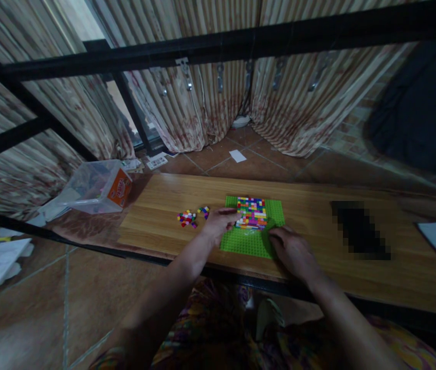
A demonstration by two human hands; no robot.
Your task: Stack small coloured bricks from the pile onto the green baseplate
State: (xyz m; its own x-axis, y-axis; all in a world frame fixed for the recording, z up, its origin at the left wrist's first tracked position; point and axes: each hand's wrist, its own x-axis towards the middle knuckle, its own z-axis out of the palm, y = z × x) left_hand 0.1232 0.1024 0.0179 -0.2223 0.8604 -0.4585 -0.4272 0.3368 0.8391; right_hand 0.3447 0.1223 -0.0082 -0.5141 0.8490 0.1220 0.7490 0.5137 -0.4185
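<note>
Baseplate [237, 244] of green studded plastic lies mid-scene on wood-grain table [156, 198], multicoloured small-brick block [251, 211] on its far half. Left hand [221, 223] at block's left side, right hand [288, 245] curled at plate's right; can't tell either grip. I'd brace plate, press bricks straight.

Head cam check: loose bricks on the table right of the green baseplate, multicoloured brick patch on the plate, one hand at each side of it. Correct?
One error: the loose bricks lie left of the green baseplate, as the head view shows. The multicoloured brick patch is on the plate, with the left hand and right hand at either side.
</note>
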